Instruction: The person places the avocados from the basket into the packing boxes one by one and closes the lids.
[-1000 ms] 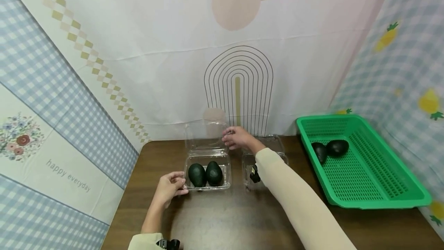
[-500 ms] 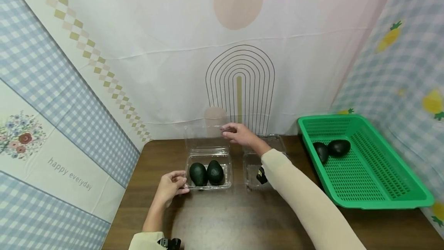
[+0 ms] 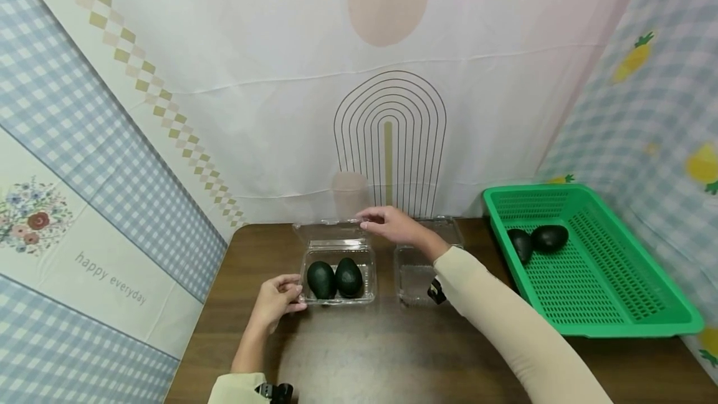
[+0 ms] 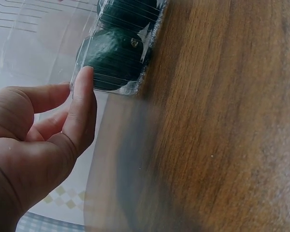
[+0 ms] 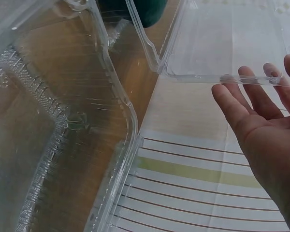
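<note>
A clear clamshell container (image 3: 368, 277) on the brown table holds two dark avocados (image 3: 321, 280) (image 3: 349, 277). My left hand (image 3: 275, 301) pinches its front left corner; in the left wrist view the thumb (image 4: 82, 96) lies against the container's corner (image 4: 144, 65), with an avocado (image 4: 113, 55) behind the plastic. My right hand (image 3: 387, 224) reaches over the back of the container. Its straight fingers (image 5: 251, 104) touch the free edge of the hinged lid (image 3: 331, 232) (image 5: 222, 38), which leans low behind the avocados.
An empty open clamshell (image 3: 415, 276) (image 5: 63, 125) sits just right of the filled one, under my right forearm. A green mesh basket (image 3: 583, 279) at the right holds two more avocados (image 3: 550, 237) (image 3: 520, 245). Patterned cloth walls close off the back and sides.
The lid has tipped from nearly upright to a low lean, and my right hand has come down with its edge. My left hand has stayed at the corner.
</note>
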Demonstrator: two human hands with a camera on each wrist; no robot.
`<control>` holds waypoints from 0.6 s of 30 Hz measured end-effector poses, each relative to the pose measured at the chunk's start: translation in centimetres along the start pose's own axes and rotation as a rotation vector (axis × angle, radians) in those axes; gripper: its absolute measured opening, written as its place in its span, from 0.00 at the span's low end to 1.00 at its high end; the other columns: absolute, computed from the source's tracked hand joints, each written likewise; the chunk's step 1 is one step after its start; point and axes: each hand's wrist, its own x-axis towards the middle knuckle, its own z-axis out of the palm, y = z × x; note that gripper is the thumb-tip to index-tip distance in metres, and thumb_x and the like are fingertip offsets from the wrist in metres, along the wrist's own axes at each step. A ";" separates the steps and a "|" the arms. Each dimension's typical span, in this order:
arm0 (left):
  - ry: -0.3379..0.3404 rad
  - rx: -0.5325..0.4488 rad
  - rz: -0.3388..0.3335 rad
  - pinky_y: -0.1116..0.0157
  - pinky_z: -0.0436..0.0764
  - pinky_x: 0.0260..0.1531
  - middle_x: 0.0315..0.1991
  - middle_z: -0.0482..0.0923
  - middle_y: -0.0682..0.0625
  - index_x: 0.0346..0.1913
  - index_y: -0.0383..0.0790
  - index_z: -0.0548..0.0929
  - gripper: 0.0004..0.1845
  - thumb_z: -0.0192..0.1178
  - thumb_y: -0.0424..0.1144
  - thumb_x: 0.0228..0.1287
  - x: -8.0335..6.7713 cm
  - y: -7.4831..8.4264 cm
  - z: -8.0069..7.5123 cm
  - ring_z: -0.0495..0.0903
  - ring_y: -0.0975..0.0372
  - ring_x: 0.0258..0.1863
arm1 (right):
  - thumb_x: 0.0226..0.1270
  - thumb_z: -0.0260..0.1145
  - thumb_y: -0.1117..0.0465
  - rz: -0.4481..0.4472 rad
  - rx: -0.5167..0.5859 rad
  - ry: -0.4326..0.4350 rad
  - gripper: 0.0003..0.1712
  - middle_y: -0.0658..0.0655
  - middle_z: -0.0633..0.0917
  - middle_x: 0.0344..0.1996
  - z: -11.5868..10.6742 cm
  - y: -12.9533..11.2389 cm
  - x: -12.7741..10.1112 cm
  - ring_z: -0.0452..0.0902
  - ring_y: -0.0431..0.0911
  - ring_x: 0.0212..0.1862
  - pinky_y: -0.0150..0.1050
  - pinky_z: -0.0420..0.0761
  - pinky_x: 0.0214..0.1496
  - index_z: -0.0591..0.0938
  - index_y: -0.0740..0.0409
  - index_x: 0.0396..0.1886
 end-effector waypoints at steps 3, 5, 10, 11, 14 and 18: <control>0.006 0.018 -0.004 0.64 0.92 0.29 0.38 0.79 0.39 0.63 0.18 0.74 0.19 0.56 0.23 0.72 0.0 0.1 -0.1 0.82 0.60 0.28 | 0.78 0.63 0.55 -0.005 -0.005 -0.016 0.21 0.56 0.86 0.56 0.1 -0.2 -0.5 0.82 0.47 0.53 0.42 0.86 0.58 0.81 0.54 0.66; 0.017 0.029 -0.008 0.64 0.92 0.29 0.41 0.80 0.35 0.63 0.19 0.75 0.18 0.55 0.27 0.75 0.1 0.3 -0.2 0.83 0.60 0.28 | 0.77 0.64 0.55 -0.007 -0.008 -0.023 0.21 0.54 0.86 0.56 0.2 -0.3 -0.8 0.82 0.46 0.52 0.40 0.86 0.55 0.82 0.52 0.65; 0.073 0.076 0.031 0.60 0.93 0.37 0.54 0.77 0.25 0.66 0.22 0.72 0.23 0.51 0.39 0.82 0.0 1.2 -0.5 0.87 0.50 0.40 | 0.75 0.65 0.56 -0.029 -0.009 -0.035 0.20 0.55 0.86 0.55 0.6 -0.4 -1.4 0.81 0.43 0.49 0.37 0.86 0.52 0.83 0.52 0.63; 0.081 0.090 0.047 0.58 0.93 0.40 0.57 0.76 0.23 0.67 0.22 0.72 0.24 0.50 0.41 0.83 -0.1 1.5 -0.5 0.87 0.46 0.44 | 0.75 0.66 0.57 -0.031 -0.013 -0.036 0.19 0.55 0.86 0.55 0.7 -0.3 -1.5 0.81 0.43 0.49 0.36 0.86 0.53 0.83 0.52 0.63; 0.098 0.113 0.086 0.53 0.92 0.46 0.62 0.73 0.23 0.69 0.23 0.70 0.27 0.47 0.45 0.84 -0.3 2.5 -0.6 0.83 0.38 0.54 | 0.74 0.67 0.56 -0.040 -0.022 -0.042 0.19 0.54 0.87 0.54 1.0 -0.4 -1.9 0.83 0.42 0.50 0.37 0.86 0.56 0.84 0.51 0.62; 0.106 0.121 0.115 0.48 0.89 0.52 0.64 0.73 0.25 0.69 0.27 0.71 0.27 0.45 0.48 0.84 -0.5 3.7 -0.6 0.80 0.37 0.59 | 0.74 0.68 0.55 -0.040 -0.049 -0.053 0.19 0.50 0.87 0.57 1.4 -0.5 -2.4 0.83 0.43 0.55 0.42 0.86 0.59 0.84 0.48 0.62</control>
